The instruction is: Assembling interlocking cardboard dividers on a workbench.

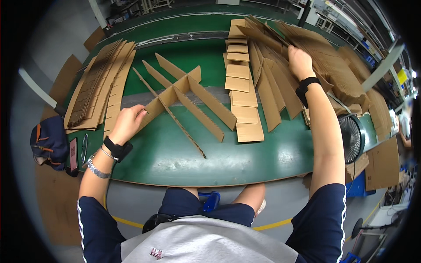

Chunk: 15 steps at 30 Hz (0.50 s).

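Pinched between the fingers of my left hand is the near left end of a long cardboard cross strip. That strip is slotted across several other strips, forming an open cardboard divider on the green table. Over at the right, my right hand is closed at the edge of a cardboard strip in a fanned pile of loose strips. Its fingertips are partly hidden behind the hand. Between the divider and this pile lies a row of overlapping cardboard pieces.
Slotted cardboard sheets are stacked at the left. A larger cardboard stack fills the far right. A black fan stands by my right forearm. A blue bag, a phone and glasses lie at the left edge.
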{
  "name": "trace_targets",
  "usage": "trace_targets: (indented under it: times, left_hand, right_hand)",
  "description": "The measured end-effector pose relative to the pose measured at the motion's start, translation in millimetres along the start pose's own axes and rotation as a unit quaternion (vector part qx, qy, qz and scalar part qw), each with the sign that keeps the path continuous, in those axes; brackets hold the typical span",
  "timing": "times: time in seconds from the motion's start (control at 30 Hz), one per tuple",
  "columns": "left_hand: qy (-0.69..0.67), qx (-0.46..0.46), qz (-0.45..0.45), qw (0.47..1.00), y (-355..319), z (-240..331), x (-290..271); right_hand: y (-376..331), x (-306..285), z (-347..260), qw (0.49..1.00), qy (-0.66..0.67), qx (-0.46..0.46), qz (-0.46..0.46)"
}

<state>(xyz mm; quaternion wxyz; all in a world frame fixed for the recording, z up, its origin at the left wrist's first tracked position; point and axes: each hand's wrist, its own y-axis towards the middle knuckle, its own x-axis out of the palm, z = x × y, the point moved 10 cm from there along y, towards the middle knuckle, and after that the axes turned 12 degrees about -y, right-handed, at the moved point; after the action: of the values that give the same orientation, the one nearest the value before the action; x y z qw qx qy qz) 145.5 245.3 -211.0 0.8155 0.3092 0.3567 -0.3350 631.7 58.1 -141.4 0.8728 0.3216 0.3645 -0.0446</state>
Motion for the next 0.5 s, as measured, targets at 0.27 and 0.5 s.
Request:
trace_targets:
  times: [0.27, 0.5]
  left_hand:
    - [0.046, 0.060, 0.013, 0.997, 18.3, -5.0, 11.6]
    - [0.021, 0.070, 0.014, 0.997, 19.9, -1.4, 21.1]
  right_hand:
    - [17.7, -152.2, 3.0, 0.912, 0.402, 0.055, 0.069]
    - [-19.5, -100.4, -85.6, 0.938, 0.311, -0.119, -0.094]
